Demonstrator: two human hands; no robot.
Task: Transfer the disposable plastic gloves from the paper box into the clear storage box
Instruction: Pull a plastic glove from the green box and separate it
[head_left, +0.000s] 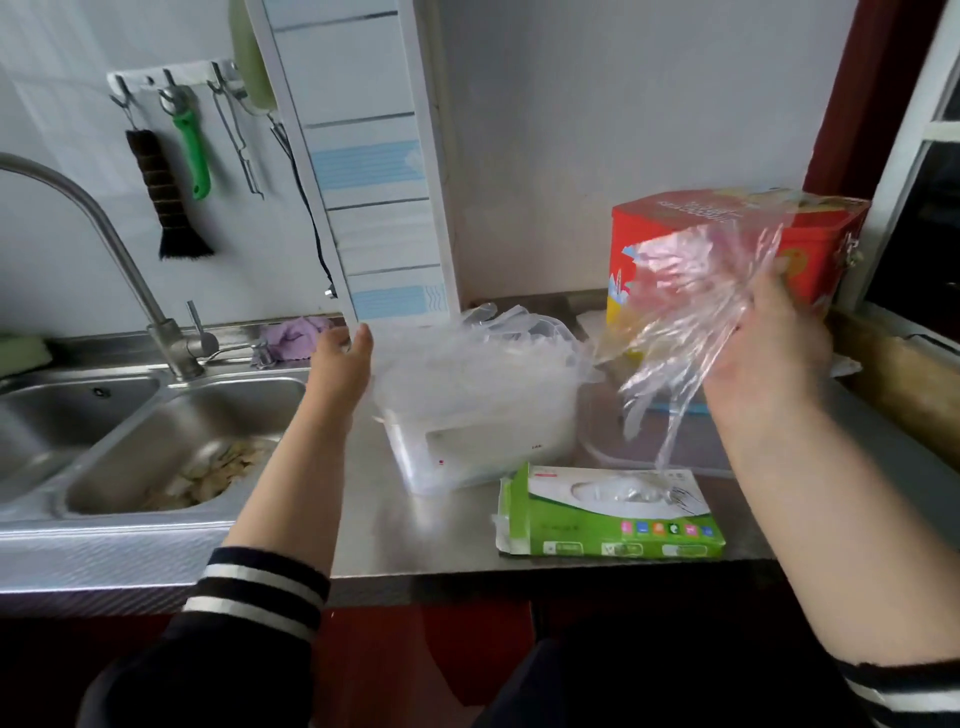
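step: mid-transfer, by my read. right hand (769, 338) is gripping a bunch of disposable gloves (691, 322) in the air, right of the clear storage box (483, 441) and in front of the red carton (727, 239).
left hand (340, 358): fingers straight, resting against the left side of the clear storage box where more gloves are already heaping over its rim; looks like it is steadying the box. exact contact is hard to tell through the film.
right hand state: fingers curled round the bunch at its upper end, pinching it.
glove axis: long axis is running diagonally, upper right at the hand to lower left; glove fingers are dangling down toward the paper box (613, 514).
paper box: lying flat at the counter's front edge, window up, left end flap torn open; some film may be left inside, can't confirm.
next: probably swinging the bunch left over the box opening, lowering and tucking it so the loose ends are not spilling over.
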